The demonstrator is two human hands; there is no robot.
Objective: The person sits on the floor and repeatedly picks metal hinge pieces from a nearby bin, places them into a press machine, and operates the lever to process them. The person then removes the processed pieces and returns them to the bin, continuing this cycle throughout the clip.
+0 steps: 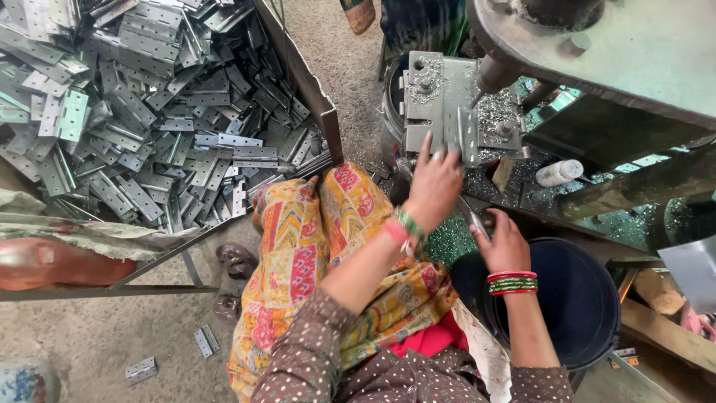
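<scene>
Left hand (435, 183) on hinge (461, 134) under drill (494, 76)

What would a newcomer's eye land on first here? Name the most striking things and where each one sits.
First, the big heap of grey metal hinges filling the upper left, with a few strays on the floor below. Next, the left hand pressing a hinge against the jig plate under the drill bit at top centre. The right hand, with red and green bangles, holds a small metal piece over a dark bucket at lower right.
</scene>
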